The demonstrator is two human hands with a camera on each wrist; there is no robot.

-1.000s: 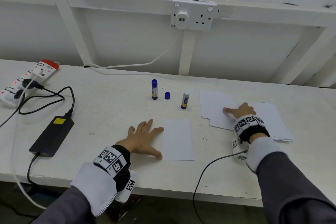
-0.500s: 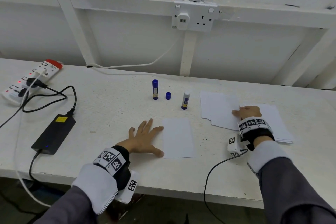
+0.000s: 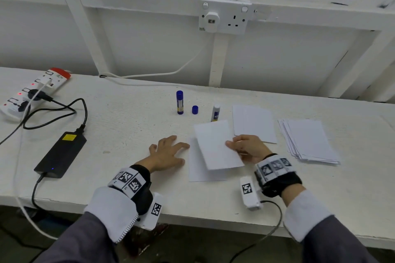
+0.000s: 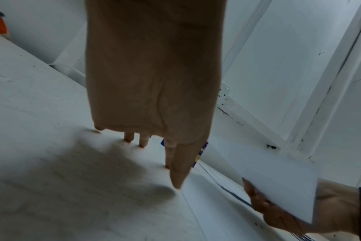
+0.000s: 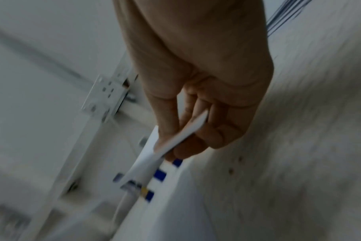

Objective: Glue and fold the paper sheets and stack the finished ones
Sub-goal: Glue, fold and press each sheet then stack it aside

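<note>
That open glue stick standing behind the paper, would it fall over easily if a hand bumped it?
Probably. The open glue stick stands upright on a narrow base, so a nudge would likely tip it. Being round, it would then likely roll on the table. The sheet held in the right hand passes close by.

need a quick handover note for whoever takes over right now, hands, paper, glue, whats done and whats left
Right hand pinches a paper sheet, held above the sheet lying flat at the table's front.
Left hand rests open on the table, beside that flat sheet.
Uncapped glue stick, its blue cap and a capped glue stick stand behind.
Small paper pile mid-right; fanned stack far right.
Left: the held sheet shows no fold; whether it is glued cannot be told.
</note>
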